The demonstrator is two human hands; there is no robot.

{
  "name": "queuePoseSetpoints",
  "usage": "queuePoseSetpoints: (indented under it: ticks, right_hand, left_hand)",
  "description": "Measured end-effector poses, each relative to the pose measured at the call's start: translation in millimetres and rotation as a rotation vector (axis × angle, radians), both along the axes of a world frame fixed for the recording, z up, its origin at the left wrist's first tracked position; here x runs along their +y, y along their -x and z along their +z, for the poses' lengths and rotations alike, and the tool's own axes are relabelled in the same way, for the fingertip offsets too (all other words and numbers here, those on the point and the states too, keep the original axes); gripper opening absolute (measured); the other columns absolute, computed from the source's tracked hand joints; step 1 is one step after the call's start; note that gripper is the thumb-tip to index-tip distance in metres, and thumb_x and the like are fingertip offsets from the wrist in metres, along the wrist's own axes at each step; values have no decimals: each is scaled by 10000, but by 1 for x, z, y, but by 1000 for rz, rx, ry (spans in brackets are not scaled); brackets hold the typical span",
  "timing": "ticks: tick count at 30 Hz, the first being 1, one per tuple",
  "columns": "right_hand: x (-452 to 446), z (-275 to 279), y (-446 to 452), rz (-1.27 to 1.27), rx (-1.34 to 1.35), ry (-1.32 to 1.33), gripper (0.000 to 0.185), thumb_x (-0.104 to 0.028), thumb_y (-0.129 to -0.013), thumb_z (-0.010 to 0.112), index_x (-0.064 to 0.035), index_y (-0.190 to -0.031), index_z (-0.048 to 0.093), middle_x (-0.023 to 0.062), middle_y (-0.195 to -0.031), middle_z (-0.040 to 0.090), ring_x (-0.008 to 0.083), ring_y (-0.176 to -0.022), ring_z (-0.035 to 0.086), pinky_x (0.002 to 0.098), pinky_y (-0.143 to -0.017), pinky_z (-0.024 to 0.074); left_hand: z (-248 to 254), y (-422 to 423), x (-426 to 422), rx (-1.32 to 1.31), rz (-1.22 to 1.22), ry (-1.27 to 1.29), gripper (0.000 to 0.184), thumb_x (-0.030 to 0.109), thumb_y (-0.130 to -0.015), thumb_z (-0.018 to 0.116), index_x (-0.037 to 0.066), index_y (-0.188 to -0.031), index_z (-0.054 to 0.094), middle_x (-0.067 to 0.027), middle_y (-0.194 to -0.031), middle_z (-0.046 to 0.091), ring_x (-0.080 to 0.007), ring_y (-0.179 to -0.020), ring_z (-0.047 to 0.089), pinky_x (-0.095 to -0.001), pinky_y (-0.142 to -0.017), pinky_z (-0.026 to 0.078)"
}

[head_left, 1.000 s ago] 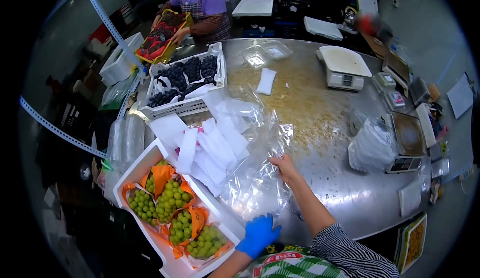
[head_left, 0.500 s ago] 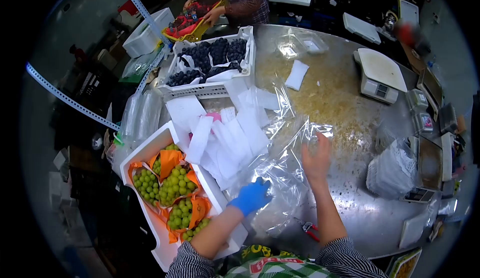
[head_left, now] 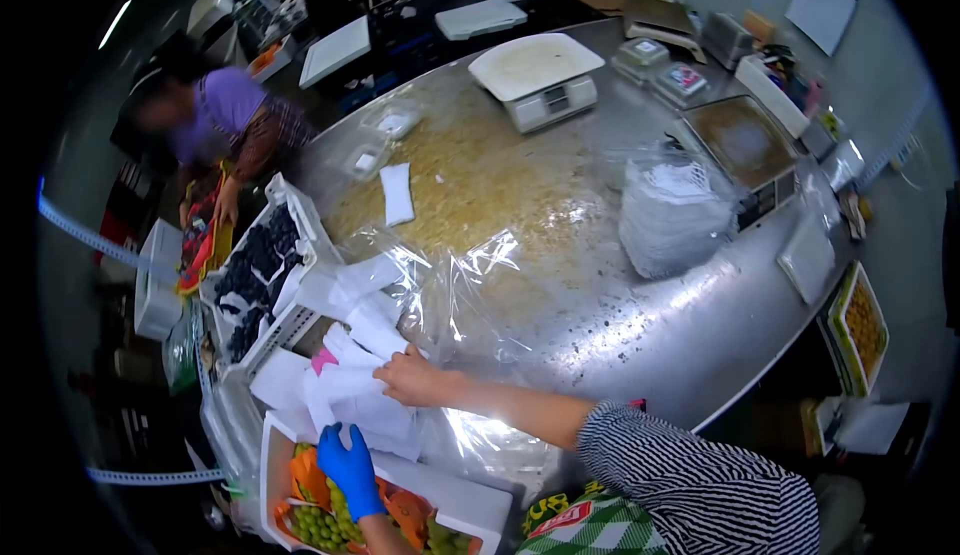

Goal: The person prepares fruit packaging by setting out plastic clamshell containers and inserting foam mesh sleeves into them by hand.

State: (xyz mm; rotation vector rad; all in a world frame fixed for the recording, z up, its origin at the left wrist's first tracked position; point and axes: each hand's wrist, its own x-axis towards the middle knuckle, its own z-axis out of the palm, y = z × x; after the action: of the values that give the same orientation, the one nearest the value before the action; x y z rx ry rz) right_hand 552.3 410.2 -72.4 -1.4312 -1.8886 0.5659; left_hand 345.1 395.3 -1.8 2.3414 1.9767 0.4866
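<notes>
My left hand point(head_left: 350, 470), in a blue glove, is over the white foam box point(head_left: 465, 490) with its fingers and thumb apart. Below it are bunches of green grapes point(head_left: 318, 527) and orange wrapping paper point(head_left: 308, 475). My bare right hand point(head_left: 418, 379) reaches left across the table. Its bent fingers close at the edge of the loose white sheets point(head_left: 350, 390), and the fingertips are partly hidden. Clear plastic film point(head_left: 470, 305) lies crumpled beyond my right forearm.
A white crate point(head_left: 310, 220) of dark grapes point(head_left: 255, 275) stands at the left. Behind it a person in purple point(head_left: 235, 120) handles a yellow basket point(head_left: 222, 240). A scale point(head_left: 545, 75), a bagged white stack point(head_left: 670, 215) and a small white packet point(head_left: 397, 195) are on the metal table point(head_left: 600, 345).
My view has turned right. My left hand has moved from the plastic film to above the grape box. My right hand has gone left from the film to the white sheets, its fingers bending.
</notes>
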Motion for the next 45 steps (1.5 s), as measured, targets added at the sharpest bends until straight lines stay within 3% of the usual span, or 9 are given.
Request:
queuePoseSetpoints:
  ticks: [4,7,11,15,18,26,31,38,45]
  right_hand:
    - [-56,23,-54,-353,7,-472,299,-131,-726,630,-57,-1015,606,153,-1003,615,301,-1007,557,524,-867,368]
    - [-114,52,-170,-740,68,-258,510,-108,-706,642,-14,-1195,535,213,-1226,514,337,-1177,459,521,-976,332]
    - [-219,118,-314,-1299,-668,-335,628,-362,-768,669,-8,-1251,480,162,-1294,466,301,-1255,383,480,-974,286]
    - [-286,58,-462,-1469,201,182,523,-374,-816,604,-54,-1220,521,160,-1243,506,296,-1174,481,494,-884,372]
    - [-283,48,-462,-1630,681,8,502,-354,-766,612,-97,-1194,561,140,-1177,553,272,-1037,559,476,-841,407]
    - [-255,60,-439,-1184,870,337,709,-328,-739,629,-154,-1380,381,160,-1257,493,274,-1051,517,484,-758,465]
    - [-193,43,-432,-754,693,222,783,-343,-787,600,4,-1410,275,233,-1380,395,358,-1268,390,393,-1041,330]
    - [-180,45,-489,-401,411,358,927,-535,-817,568,111,-1385,221,330,-1392,310,403,-1320,308,402,-1097,248]
    - [-150,44,-762,-808,188,171,814,-487,-798,632,-10,-1386,334,230,-1370,413,357,-1242,432,403,-1025,350]
  left_hand:
    - [-2,10,-27,-213,-173,-113,237,148,-796,646,-15,-967,639,-182,-1054,614,-356,-983,555,-429,-861,423]
    - [10,8,-51,-271,-180,-228,186,70,-804,628,-27,-962,633,-168,-1019,623,-313,-974,564,-390,-860,428]
    - [27,9,-71,-418,-241,-155,182,50,-798,621,-12,-969,625,-161,-1023,611,-317,-1009,539,-399,-901,392]
    - [29,-2,-84,-439,-425,-174,166,21,-783,624,2,-947,630,-149,-1001,616,-311,-958,563,-394,-854,421]
    - [44,-24,-99,-473,-436,-168,145,5,-788,612,-23,-929,631,-139,-958,637,-293,-921,592,-372,-848,447]
    - [30,-178,-141,-666,-533,155,156,33,-773,645,39,-928,662,-101,-919,651,-268,-849,598,-350,-798,457]
    - [5,-329,-202,-589,-731,353,180,145,-772,674,71,-936,673,-119,-963,655,-304,-941,594,-386,-853,444]
    - [36,-463,-174,-290,-575,-146,501,195,-791,652,66,-1256,517,-168,-1299,482,-331,-1213,427,-450,-995,314]
    - [38,-522,-123,-15,-466,-257,523,154,-783,649,67,-1275,496,-136,-1286,500,-306,-1257,405,-457,-1062,209]
